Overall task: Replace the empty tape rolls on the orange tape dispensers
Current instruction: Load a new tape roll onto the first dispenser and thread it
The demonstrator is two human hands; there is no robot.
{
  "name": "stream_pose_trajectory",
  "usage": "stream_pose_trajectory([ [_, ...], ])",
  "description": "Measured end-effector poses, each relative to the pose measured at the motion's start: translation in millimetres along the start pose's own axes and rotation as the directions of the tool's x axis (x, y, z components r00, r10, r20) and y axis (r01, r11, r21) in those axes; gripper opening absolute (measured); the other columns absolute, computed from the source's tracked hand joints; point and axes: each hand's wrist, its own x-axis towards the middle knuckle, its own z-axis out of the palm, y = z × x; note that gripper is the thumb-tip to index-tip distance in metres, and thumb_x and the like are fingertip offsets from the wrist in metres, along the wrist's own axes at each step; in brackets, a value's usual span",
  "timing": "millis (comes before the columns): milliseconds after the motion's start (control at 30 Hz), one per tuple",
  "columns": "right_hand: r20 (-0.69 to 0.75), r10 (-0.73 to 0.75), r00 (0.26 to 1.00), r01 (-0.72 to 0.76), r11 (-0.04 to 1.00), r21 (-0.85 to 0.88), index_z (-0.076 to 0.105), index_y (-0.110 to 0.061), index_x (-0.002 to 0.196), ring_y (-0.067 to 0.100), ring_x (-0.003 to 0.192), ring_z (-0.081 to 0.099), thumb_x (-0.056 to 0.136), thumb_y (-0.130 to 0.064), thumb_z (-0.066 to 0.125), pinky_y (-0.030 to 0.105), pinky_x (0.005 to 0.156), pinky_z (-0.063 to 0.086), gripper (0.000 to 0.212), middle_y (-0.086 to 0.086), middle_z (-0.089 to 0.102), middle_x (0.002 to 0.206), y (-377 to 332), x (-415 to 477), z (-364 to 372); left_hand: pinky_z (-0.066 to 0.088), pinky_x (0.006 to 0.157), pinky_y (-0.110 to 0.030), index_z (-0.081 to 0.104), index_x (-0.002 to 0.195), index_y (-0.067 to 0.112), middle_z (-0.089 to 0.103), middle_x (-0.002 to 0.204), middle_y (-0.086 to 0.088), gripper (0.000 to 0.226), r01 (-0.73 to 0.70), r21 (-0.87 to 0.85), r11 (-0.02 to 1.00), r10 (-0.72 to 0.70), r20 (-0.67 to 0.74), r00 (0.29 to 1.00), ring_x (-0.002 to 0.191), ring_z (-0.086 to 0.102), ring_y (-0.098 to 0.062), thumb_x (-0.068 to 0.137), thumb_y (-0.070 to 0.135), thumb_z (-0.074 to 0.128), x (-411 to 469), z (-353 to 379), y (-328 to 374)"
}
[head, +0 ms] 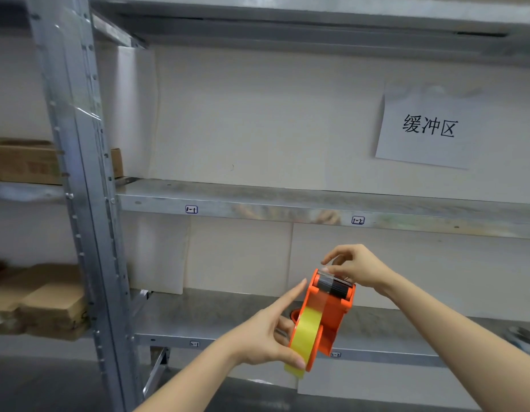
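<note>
An orange tape dispenser [332,310] is held up in front of the lower shelf, tilted, its black roller and metal blade at the top. A yellow tape roll [307,334] sits in its lower part. My left hand [266,331] grips the dispenser at the roll, thumb under the roll's rim, index finger stretched out toward the roller. At the dispenser's top end, my right hand [353,266] pinches with fingertips by the blade; whether it holds the clear tape end I cannot tell.
A metal rack fills the view: a middle shelf [287,203], a lower shelf [198,319] behind my hands, and an upright post [79,173] at left. Cardboard boxes [44,298] lie on the left rack. A paper sign [427,126] hangs on the wall.
</note>
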Motion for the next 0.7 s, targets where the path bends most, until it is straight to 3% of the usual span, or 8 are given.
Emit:
stream_pose_trajectory([
  [133, 0.007, -0.114, 0.993, 0.114, 0.991, -0.064, 0.069, -0.027, 0.062, 0.008, 0.06, 0.059, 0.074, -0.009, 0.076, 0.028, 0.064, 0.049, 0.023, 0.003, 0.068, 0.069, 4.0, 2.1, 1.9, 0.057, 0.09, -0.039, 0.005, 0.143, 0.063, 0.064, 0.094, -0.019, 0.119, -0.007, -0.018, 1.0, 0.007, 0.008, 1.0, 0.085, 0.067, -0.022, 0.073, 0.002, 0.081, -1.8, -0.1, 3.0],
  [267, 0.087, -0.162, 0.983, 0.173, 0.975, -0.142, 0.07, -0.027, 0.07, -0.007, 0.061, 0.06, 0.079, -0.006, 0.069, 0.013, 0.066, 0.046, 0.023, -0.005, 0.072, 0.074, 0.5, -1.9, -0.6, 0.057, 0.091, -0.04, 0.004, 0.143, 0.062, 0.066, 0.104, -0.028, 0.119, -0.001, -0.006, 1.0, 0.001, 0.005, 1.0, 0.088, 0.069, -0.024, 0.073, 0.004, 0.081, -5.4, 0.5, 4.1],
  [367, 0.139, -0.163, 0.977, 0.185, 0.969, -0.164, 0.072, -0.026, 0.077, -0.009, 0.063, 0.06, 0.084, -0.006, 0.064, 0.006, 0.063, 0.045, 0.023, -0.01, 0.071, 0.077, -4.2, -6.4, -4.6, 0.056, 0.092, -0.043, 0.003, 0.143, 0.063, 0.065, 0.108, -0.03, 0.12, 0.003, -0.008, 1.0, -0.003, -0.01, 1.0, 0.092, 0.07, -0.03, 0.073, 0.006, 0.082, -6.5, 0.7, 4.1],
  [533, 0.227, -0.116, 0.967, 0.149, 0.979, -0.135, 0.071, -0.029, 0.08, -0.01, 0.075, 0.063, 0.089, -0.002, 0.054, 0.005, 0.074, 0.045, 0.033, -0.011, 0.072, 0.086, -11.5, -10.3, -9.4, 0.057, 0.092, -0.043, 0.001, 0.144, 0.061, 0.068, 0.097, -0.017, 0.121, 0.012, -0.018, 1.0, -0.012, 0.0, 1.0, 0.088, 0.07, -0.022, 0.073, 0.006, 0.082, -7.0, -1.0, 3.5],
  [633, 0.251, -0.093, 0.963, 0.132, 0.981, -0.14, 0.07, -0.029, 0.073, -0.002, 0.07, 0.058, 0.088, -0.034, 0.059, 0.017, 0.074, 0.043, 0.019, -0.016, 0.066, 0.076, -15.5, -13.5, -6.4, 0.057, 0.09, -0.042, -0.002, 0.145, 0.059, 0.065, 0.091, -0.012, 0.121, 0.023, -0.039, 0.999, -0.024, -0.007, 1.0, 0.084, 0.068, -0.021, 0.074, 0.007, 0.081, -6.7, -3.3, 6.0],
  [700, 0.255, -0.099, 0.962, 0.138, 0.98, -0.141, 0.065, -0.043, 0.09, -0.003, 0.087, 0.061, 0.073, -0.061, 0.065, 0.019, 0.084, 0.045, 0.025, -0.018, 0.067, 0.09, -14.5, -15.8, -2.2, 0.057, 0.085, -0.04, -0.003, 0.145, 0.058, 0.066, 0.089, -0.01, 0.12, 0.027, -0.075, 0.997, -0.029, -0.021, 0.999, 0.082, 0.067, -0.022, 0.075, 0.009, 0.081, -6.0, -5.3, 7.2],
])
